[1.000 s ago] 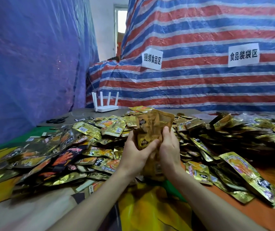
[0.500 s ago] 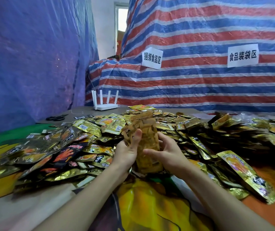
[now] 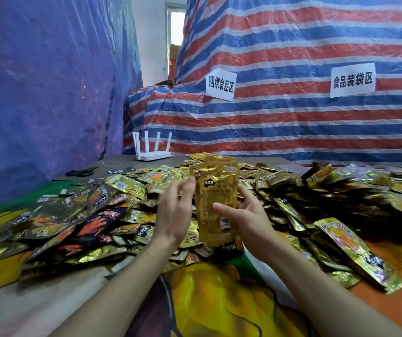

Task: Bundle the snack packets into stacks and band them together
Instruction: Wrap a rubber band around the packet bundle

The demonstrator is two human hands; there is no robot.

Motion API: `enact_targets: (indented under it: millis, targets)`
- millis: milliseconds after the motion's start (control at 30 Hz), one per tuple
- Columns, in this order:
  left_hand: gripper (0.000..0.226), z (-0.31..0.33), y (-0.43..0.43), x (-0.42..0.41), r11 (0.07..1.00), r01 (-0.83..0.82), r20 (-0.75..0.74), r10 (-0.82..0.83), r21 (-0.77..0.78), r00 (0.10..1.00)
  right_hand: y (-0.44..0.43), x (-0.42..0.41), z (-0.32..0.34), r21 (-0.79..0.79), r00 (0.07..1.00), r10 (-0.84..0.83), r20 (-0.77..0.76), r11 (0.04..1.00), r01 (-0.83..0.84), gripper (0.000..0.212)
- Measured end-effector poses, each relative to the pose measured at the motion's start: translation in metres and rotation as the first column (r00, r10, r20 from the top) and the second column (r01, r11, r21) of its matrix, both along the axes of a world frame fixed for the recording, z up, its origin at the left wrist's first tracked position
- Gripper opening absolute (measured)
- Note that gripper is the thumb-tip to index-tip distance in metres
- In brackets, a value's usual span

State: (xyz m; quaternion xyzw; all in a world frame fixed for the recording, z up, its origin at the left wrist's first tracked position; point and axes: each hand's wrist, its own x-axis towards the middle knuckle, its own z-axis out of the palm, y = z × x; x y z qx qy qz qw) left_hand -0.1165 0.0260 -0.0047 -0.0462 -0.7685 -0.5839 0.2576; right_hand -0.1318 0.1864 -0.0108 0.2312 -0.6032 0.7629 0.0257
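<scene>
Behind the packet stack (image 3: 215, 203), the right hand (image 3: 249, 216) is half hidden.

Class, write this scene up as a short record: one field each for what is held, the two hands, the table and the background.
Held: stack of gold packets, upright, no band seen
Left hand: open, fingers straight, beside the stack's left edge
Right hand: holds the stack, thumb in front
Table: loose packets heaped, router, scissors
Background: striped tarp, two paper signs
</scene>
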Motion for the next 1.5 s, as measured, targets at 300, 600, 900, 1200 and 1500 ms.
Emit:
enact_targets:
  millis: [300,600,900,1200,1500]
  targets:
    - [0.04,0.009,0.02,0.002,0.85,0.47,-0.213,-0.427,0.238,0.879,-0.008,0.01,0.015,-0.064,0.98,0.039,-0.193,0.997,-0.052,0.046]
    - [0.025,-0.009,0.018,-0.008,0.849,0.296,-0.022,-0.32,0.438,0.947,-0.012,0.009,0.004,0.298,0.982,-0.063,-0.177,0.948,0.114,0.081]
    - [0.023,-0.003,0.003,-0.017,0.647,0.076,0.007,-0.125,0.758,0.992,0.009,0.001,0.009,0.743,0.98,-0.134,-0.144,0.64,0.197,0.031]
    - [0.069,0.004,0.004,-0.001,0.678,0.217,0.078,-0.376,0.703,0.923,0.013,-0.004,0.008,0.312,0.913,-0.407,-0.023,0.865,0.394,0.035]
    - [0.046,-0.018,0.04,-0.002,0.929,0.295,0.029,-0.309,0.221,0.951,-0.014,0.006,-0.001,0.072,0.954,-0.296,0.043,0.953,0.293,0.038]
